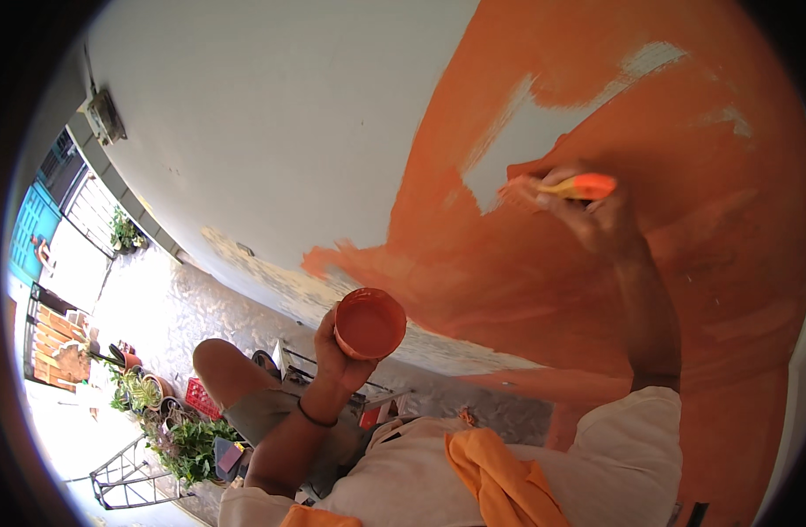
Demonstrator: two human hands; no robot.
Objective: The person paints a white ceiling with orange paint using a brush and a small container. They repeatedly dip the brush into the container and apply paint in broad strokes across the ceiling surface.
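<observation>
My right hand (pixel 587 215) is closed round a paintbrush (pixel 580 186) with a yellow and bright orange handle. Its bristles touch the wall at the edge of an unpainted patch (pixel 530 132); hand and brush are slightly blurred. Orange paint (pixel 473 290) covers the right part of the wall, while the left part (pixel 271 114) is pale grey-white. Lower down, my left hand (pixel 337 356) grips a round paint cup (pixel 371 323) from its left side, and reddish-orange paint shows inside it. The cup is held apart from the wall.
Below me are a metal frame (pixel 293 364) and a patterned floor (pixel 183 290). Potted plants (pixel 192 448), a red crate (pixel 202 399) and a black metal rack (pixel 122 474) stand at lower left. A small box (pixel 105 117) is fixed on the wall, upper left.
</observation>
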